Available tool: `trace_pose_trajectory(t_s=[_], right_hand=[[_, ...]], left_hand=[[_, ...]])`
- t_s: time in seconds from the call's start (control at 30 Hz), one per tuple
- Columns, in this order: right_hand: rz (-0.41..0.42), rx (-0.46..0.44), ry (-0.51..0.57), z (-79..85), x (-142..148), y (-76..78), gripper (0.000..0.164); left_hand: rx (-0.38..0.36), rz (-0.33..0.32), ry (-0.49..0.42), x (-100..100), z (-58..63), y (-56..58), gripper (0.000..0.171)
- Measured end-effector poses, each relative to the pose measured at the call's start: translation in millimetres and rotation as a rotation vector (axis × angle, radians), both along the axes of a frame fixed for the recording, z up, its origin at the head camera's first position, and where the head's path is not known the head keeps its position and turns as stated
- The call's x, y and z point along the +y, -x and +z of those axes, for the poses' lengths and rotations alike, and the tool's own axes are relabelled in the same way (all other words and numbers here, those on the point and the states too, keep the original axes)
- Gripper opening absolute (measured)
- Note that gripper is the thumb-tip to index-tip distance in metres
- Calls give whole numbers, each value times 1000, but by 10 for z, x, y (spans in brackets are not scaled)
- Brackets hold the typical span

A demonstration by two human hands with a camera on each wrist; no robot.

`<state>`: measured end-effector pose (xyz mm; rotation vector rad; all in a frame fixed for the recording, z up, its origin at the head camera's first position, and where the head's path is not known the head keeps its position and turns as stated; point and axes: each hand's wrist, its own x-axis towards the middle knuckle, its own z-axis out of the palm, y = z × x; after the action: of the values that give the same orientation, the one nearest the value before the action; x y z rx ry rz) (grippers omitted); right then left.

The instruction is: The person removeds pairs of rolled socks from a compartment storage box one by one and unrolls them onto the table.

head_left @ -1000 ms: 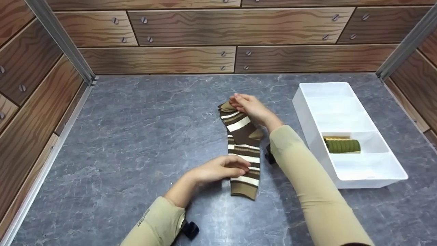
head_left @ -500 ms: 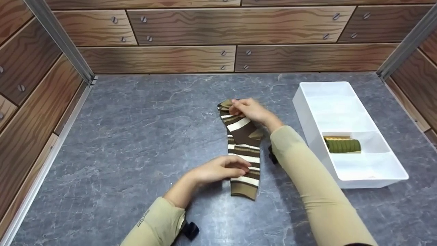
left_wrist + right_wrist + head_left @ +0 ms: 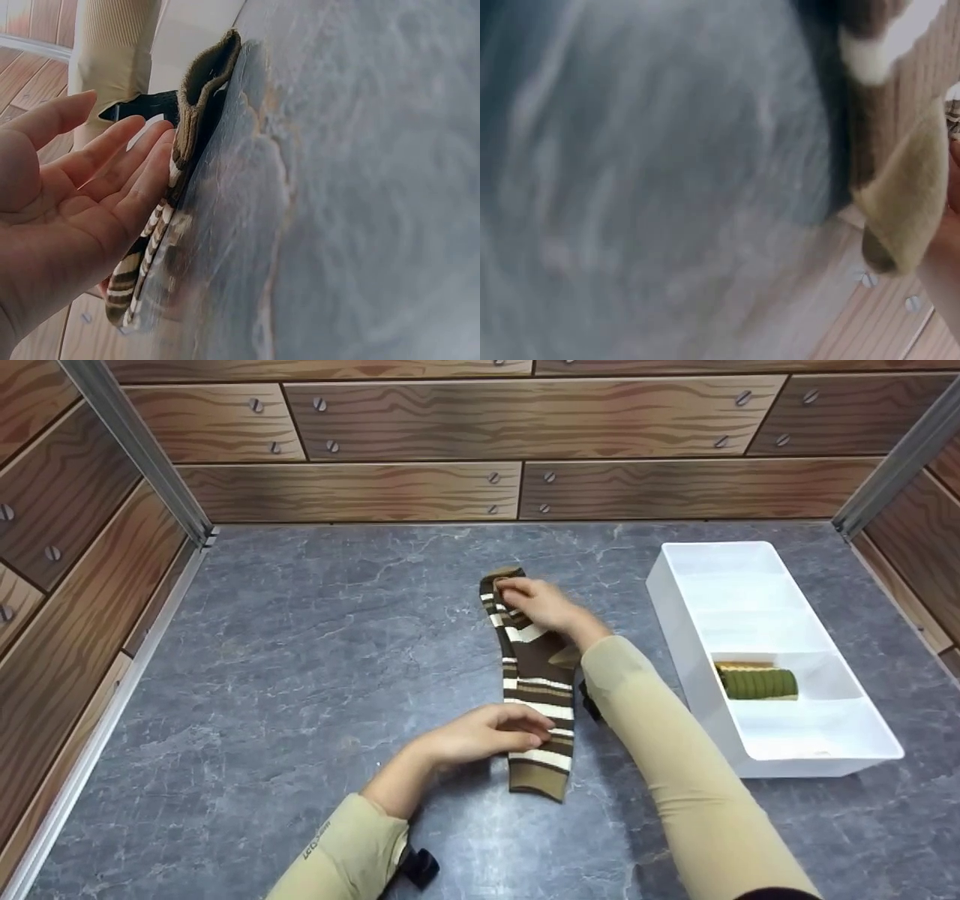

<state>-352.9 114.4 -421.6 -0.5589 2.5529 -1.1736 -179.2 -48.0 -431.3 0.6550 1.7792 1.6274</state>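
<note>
A pair of brown socks with white and tan stripes lies lengthwise on the table, one sock on top of the other. The tan cuffs point toward the person and the toes away. My right hand pinches the socks at the toe end, where the fabric is bunched. In the right wrist view only an edge of that hand shows, beside the tan heel. My left hand rests its loosely bent fingers on the leg of the socks above the cuffs. The left wrist view shows these fingers against the fabric's side.
To the right stands a white box with several compartments. One holds a rolled green ribbed bundle with something yellow beside it. Wood-patterned walls close off the grey marbled table at the back and sides.
At the toe end my right hand has shifted slightly, and the toe fabric now stands a bit farther back with more stripes showing. The left hand has stayed in place.
</note>
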Motion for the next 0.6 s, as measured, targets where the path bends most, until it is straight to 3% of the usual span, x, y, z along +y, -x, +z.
trace_pose_trajectory(t_s=[0.17,0.37,0.53,0.6], right_hand=[[58,91,-13,20,17,-6,41],[75,160,5,94,144,-51,26],[135,129,25,100,243,-87,29],[157,120,29,88,266,-101,34]], left_hand=[[3,2,8,-3,-1,-2,35],[26,-3,-36,27,22,-39,35],[123,-129,1,115,54,-124,36],[129,-166,22,154,56,-158,36]])
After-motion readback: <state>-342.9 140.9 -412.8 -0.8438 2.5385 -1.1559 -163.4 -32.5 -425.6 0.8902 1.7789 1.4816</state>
